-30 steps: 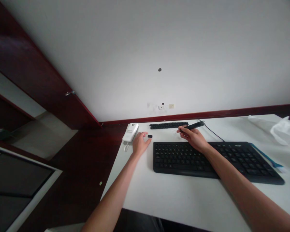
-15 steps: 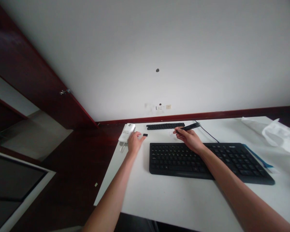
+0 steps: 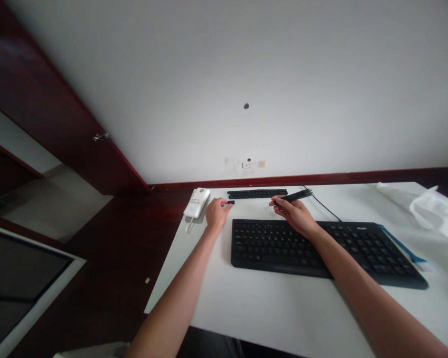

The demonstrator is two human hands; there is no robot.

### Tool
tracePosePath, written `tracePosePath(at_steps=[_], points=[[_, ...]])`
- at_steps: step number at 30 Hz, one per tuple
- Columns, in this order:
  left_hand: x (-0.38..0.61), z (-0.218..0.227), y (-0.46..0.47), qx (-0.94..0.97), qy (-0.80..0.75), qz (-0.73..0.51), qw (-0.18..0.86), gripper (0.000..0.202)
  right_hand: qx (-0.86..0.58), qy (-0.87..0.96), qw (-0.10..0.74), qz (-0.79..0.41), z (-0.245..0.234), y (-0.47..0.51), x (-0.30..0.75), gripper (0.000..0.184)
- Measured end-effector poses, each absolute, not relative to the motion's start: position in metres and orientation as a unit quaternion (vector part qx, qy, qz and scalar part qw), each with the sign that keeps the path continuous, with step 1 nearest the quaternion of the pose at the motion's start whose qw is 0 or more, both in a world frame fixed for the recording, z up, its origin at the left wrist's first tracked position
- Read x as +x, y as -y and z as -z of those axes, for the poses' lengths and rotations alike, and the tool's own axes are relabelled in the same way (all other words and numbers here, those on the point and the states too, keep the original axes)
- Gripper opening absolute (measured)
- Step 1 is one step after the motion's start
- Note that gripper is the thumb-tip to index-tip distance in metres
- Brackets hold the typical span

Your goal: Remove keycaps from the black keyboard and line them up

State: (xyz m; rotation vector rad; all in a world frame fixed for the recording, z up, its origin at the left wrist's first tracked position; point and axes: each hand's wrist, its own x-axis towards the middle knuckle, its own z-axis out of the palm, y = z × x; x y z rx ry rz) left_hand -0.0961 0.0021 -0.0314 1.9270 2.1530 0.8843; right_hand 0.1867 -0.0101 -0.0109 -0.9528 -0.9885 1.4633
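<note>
- Left hand (image 3: pixel 216 214) pinches a small black keycap (image 3: pixel 231 202) at its left end; the piece sticks out to the right of the thumb and fingers.
- Right hand (image 3: pixel 295 214) grips a slim black brush (image 3: pixel 298 194), fingers closed around it, bristles pointing away to the upper right; a thin wire loop (image 3: pixel 266 204) shows past the fingertips at the other end.
- Keycap and brush are apart, with bare white table (image 3: pixel 246 303) between the hands.
- Just behind the keycap lie rows of black keycaps (image 3: pixel 257 193).
- Black keyboard (image 3: pixel 276 247) sits nearer the person, partly under the right forearm.
- White power bank (image 3: pixel 196 203) lies just left of the left hand.
</note>
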Motion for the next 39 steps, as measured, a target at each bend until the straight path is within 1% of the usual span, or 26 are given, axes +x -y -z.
tracePosePath(at_steps=[10,21,28,32,36,39], points=[[-0.0887,0.0312,-0.0044,0.615,-0.728,-0.298,0.055,0.021,-0.401,0.411,0.537,-0.618,0.0096,0.0104,0.1858,0.041],[-0.0881,0.0304,-0.0059,0.611,-0.734,-0.293,0.053,0.023,-0.405,0.424,0.533,-0.610,0.0125,0.0101,0.1871,0.033],[-0.0875,0.0293,-0.0082,0.608,-0.739,-0.283,0.067,0.021,-0.416,0.410,0.538,-0.608,0.0106,0.0114,0.1857,0.040],[-0.0857,0.0290,-0.0078,0.607,-0.739,-0.286,0.064,0.022,-0.410,0.408,0.539,-0.612,0.0113,0.0109,0.1850,0.038],[-0.0853,0.0277,-0.0034,0.595,-0.734,-0.322,0.057,0.031,-0.414,0.425,0.543,-0.595,0.0125,0.0113,0.1843,0.036],[-0.0870,0.0256,0.0010,0.574,-0.723,-0.378,0.073,0.030,-0.424,0.474,0.547,-0.544,0.0105,0.0165,0.1833,0.033]])
